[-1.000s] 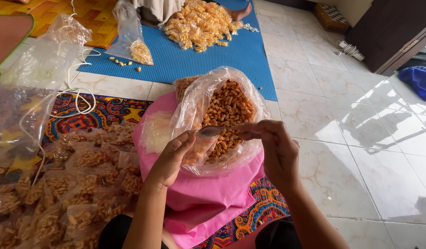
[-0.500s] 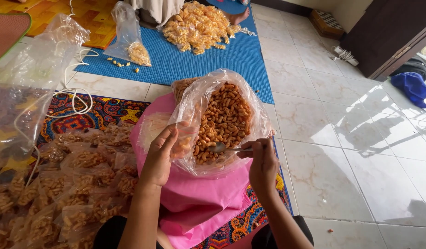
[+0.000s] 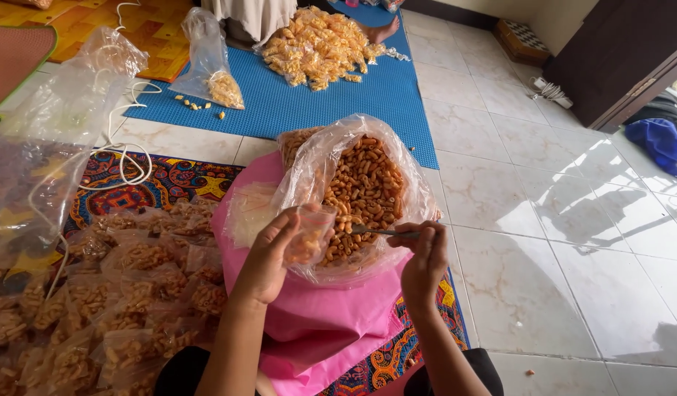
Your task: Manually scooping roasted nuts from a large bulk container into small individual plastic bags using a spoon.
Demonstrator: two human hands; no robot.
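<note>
On a pink cloth spread over a patterned floor mat: large clear plastic bag, mouth open, filled with small orange-brown tube-shaped snacks.

Just left of its mouth: left hand, fingers curled around a small clear pouch, part-filled with the same snacks, held upright against the big bag's near edge.

At the right: right hand, fingertips pinched on the handle of a metal spoon, lying level, bowl end reaching into the snacks near the pouch's opening.

To the left, beside the cloth: heap of filled small snack packets, touching one another and covering the mat. Above them, an empty crumpled clear bag and a loose white cord.

Farther back, on a blue mat: another pile of yellow-orange packets, a clear bag with a little snack at its bottom, loose pieces scattered just beside it.

At the right: pale glossy floor tiles, blue fabric by a dark wooden door.
</note>
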